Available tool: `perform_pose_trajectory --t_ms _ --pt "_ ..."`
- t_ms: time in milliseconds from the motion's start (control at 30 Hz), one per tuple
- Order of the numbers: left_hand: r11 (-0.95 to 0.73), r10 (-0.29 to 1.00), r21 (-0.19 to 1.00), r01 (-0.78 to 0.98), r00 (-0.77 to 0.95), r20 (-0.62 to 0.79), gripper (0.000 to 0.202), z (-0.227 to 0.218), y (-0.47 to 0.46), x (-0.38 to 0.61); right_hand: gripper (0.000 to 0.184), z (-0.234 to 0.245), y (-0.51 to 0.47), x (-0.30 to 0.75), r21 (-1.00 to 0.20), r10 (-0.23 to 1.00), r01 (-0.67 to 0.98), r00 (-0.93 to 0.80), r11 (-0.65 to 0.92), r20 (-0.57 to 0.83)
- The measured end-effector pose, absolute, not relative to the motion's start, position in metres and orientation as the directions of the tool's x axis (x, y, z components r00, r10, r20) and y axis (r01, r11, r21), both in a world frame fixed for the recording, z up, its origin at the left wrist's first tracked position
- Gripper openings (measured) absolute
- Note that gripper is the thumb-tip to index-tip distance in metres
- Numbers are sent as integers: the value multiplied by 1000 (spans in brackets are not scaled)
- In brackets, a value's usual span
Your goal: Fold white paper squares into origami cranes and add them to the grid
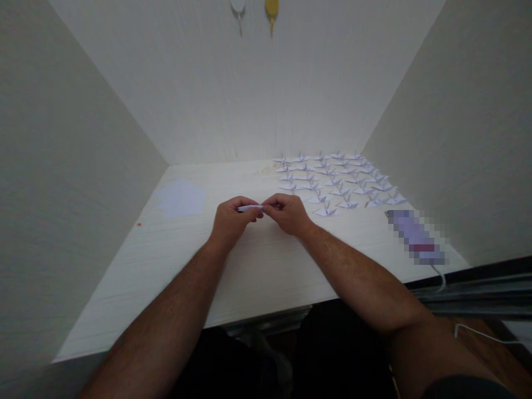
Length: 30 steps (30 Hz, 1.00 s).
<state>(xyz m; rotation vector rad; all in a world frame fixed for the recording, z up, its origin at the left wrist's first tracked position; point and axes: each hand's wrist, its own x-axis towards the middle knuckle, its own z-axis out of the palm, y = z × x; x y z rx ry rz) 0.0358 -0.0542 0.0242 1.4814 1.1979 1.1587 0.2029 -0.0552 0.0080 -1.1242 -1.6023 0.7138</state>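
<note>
Left hand (230,220) and right hand (291,213) bare, left forearm (178,310) and right forearm (353,271) uncovered and hairy, edge of a dark sleeve (469,388) at the right upper arm

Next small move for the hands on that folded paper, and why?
Probably run the fingers along the folded paper to sharpen its crease: left hand and right hand both pinch it, narrow and flat, unlike the paper cranes with spread wings.

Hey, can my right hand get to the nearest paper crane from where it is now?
Probably yes. The nearest paper crane sits on the table just right of the right hand, with only bare tabletop between. But that hand and the left hand both pinch a folded paper piece.
</note>
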Motion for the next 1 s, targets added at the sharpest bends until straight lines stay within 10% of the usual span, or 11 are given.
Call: perform_pose_trajectory --t_ms 1000 --pt "-183 982 947 264 96 163 27 18 -50 33 7 8 -57 201 -759 862 452 -48 469 504"
